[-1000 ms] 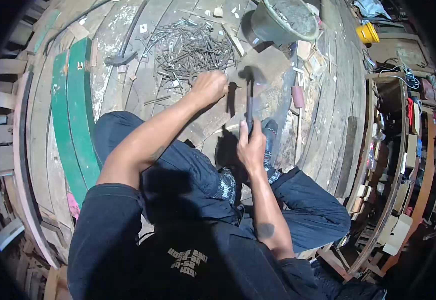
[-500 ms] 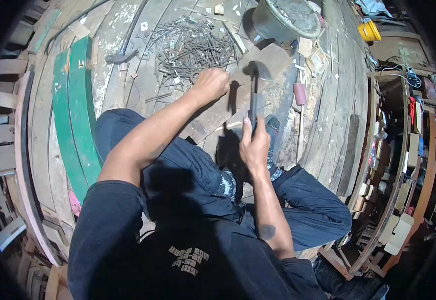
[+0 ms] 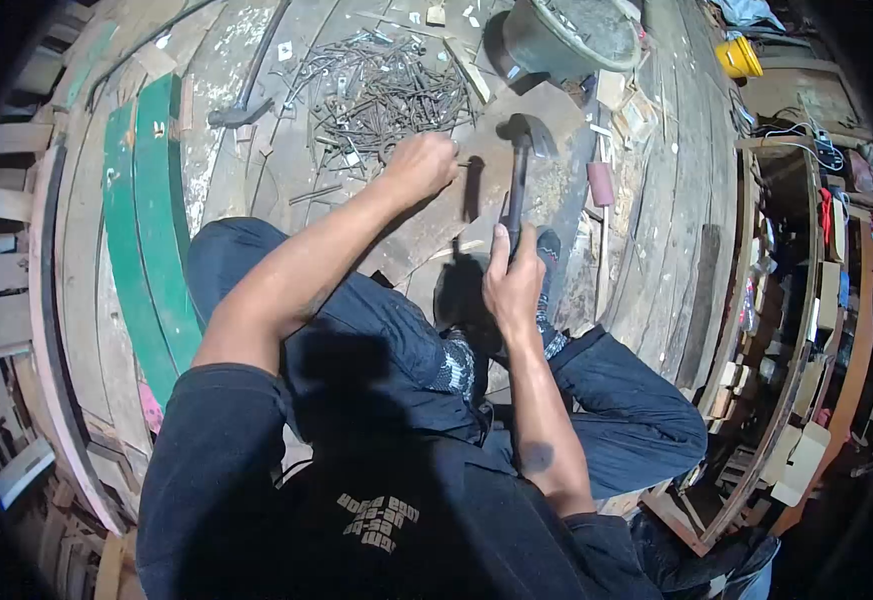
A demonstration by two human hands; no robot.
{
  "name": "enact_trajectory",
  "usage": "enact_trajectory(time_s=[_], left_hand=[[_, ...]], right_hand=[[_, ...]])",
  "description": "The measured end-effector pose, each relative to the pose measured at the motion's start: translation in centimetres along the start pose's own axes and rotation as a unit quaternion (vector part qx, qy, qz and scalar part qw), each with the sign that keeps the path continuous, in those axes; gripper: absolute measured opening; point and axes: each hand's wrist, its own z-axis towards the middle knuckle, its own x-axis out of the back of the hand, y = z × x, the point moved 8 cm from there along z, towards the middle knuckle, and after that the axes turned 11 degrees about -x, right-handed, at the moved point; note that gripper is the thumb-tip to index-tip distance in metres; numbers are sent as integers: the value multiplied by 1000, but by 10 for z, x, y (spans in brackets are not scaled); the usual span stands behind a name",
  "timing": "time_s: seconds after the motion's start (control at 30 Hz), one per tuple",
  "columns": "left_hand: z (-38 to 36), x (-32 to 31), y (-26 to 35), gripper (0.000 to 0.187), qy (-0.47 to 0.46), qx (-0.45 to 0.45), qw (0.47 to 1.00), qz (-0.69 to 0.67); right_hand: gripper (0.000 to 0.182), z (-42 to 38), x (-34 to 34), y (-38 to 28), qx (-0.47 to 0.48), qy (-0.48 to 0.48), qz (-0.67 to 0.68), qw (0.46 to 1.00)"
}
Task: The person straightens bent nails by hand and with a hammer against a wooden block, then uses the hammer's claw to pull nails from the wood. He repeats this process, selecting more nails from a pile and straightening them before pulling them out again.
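My left hand [image 3: 423, 167] is closed just below the near right edge of a pile of nails [image 3: 387, 100]. Its fingertips pinch together over a board [image 3: 497, 215], and whatever they hold is too small to make out. In my right hand [image 3: 515, 280] is a claw hammer [image 3: 520, 180], gripped by its handle, with the head raised and pointing away from me. A dark shadow falls on the board between the two hands.
Green planks [image 3: 147, 220] lie at the left, near a second hammer [image 3: 242, 112]. A bucket [image 3: 569, 45] stands at the top, a pink cylinder [image 3: 602, 184] right of the hammer. Shelving [image 3: 782, 350] lines the right side; a yellow container [image 3: 738, 59] is behind.
The hammer head has shifted slightly to the right and turned, so its claw shows more clearly. My left hand has barely moved and stays closed.
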Motion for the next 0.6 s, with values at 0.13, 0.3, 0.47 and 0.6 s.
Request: enact_trajectory(time_s=[0.13,0.3,0.47,0.6], left_hand=[[-2,5,0,28,2,7,1000,7],[0,3,-1,27,3,18,1000,4],[0,2,-1,26,20,7,1000,2],[2,8,3,26,10,6,1000,-6]], right_hand=[[23,-10,-4,5,-38,-10,8,999],[25,-4,-27,26,-70,-77,-115,988],[22,-5,-4,-6,-9,-23,-19,999],[26,-8,-20,24,-22,-37,-82,996]])
